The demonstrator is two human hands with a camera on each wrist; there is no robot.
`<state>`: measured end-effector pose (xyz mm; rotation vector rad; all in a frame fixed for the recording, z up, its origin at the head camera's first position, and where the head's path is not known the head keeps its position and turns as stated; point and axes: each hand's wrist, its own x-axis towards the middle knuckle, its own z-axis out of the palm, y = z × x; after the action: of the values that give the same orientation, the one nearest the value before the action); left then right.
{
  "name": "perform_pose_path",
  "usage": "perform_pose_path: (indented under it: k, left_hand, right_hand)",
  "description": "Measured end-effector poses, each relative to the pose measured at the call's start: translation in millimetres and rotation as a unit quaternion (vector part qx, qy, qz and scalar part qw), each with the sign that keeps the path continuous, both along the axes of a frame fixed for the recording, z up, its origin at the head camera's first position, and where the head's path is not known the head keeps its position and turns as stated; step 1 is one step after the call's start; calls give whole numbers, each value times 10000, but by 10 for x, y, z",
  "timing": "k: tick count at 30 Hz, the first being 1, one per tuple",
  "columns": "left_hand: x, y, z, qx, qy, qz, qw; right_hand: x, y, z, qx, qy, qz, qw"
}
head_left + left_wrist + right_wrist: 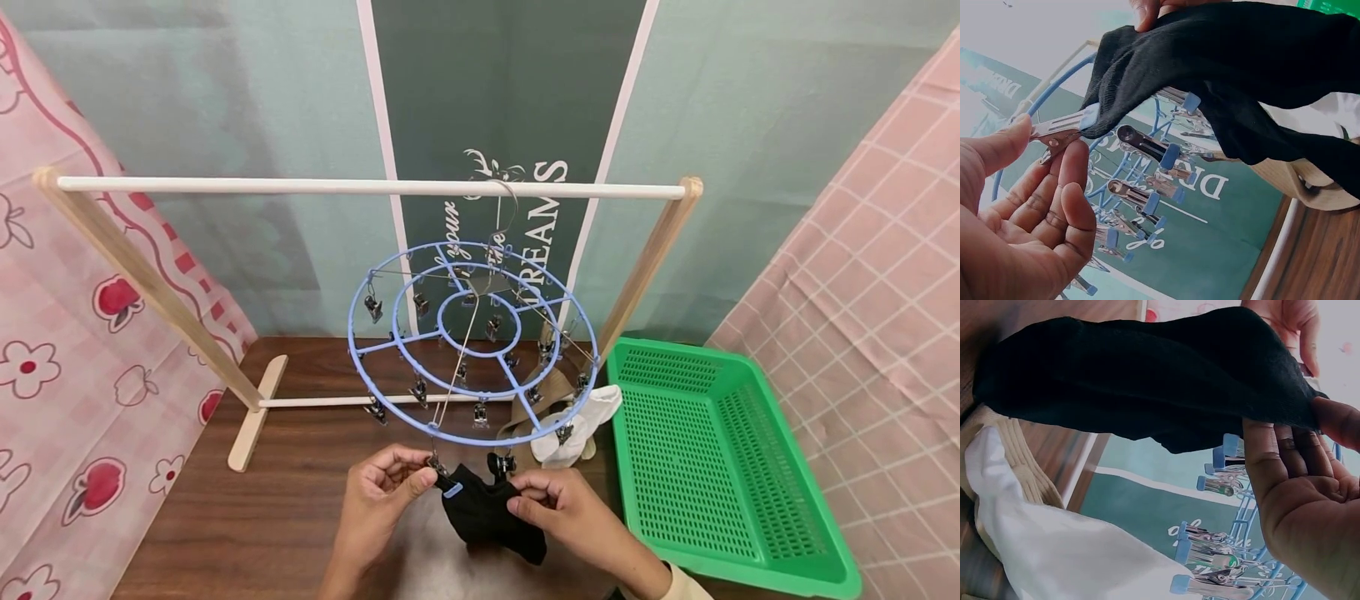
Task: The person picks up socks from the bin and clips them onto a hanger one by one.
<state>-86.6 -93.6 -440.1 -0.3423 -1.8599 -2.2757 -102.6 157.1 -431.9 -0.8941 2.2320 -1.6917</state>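
Observation:
A black sock [491, 517] hangs below the front rim of a round blue clip hanger [517, 433]. My left hand [378, 496] pinches a metal clip [1060, 128] between thumb and fingers. The clip's blue tip sits on the sock's edge in the left wrist view. On the sock's other side, my right hand [562, 508] pinches the fabric between thumb and fingers, as the right wrist view also shows. Another clip [501, 463] dangles close above the sock, near the right fingertips.
A wooden rack with a white bar [300, 187] carries the hanger by its hook. Several clips hang round its rings. White [1066, 544] and beige [1019, 456] cloth pieces lie behind the sock, right of centre. A green basket [686, 467] stands at the right on the brown table [187, 517].

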Motion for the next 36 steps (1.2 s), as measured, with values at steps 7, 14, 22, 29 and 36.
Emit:
perform_pose_path:
  k: [7, 14, 22, 29, 36]
  left_hand:
    - [-14, -13, 16, -219, -63, 170, 9996]
    - [-32, -49, 15, -373, 237, 83, 9990]
    - [-23, -39, 19, -619, 190, 449, 9969]
    - [-16, -13, 12, -900, 222, 728, 9930]
    - [-30, -13, 2, -1065, 484, 789, 9900]
  right_hand:
    - [-6, 2, -45, 86, 367, -48, 9993]
    - [-7, -18, -48, 186, 439, -82, 9988]
    - [-10, -24, -49, 321, 262, -49, 9991]
    - [-5, 0, -55, 404, 119, -91, 9991]
    - [-4, 15, -73, 329, 407, -160, 9985]
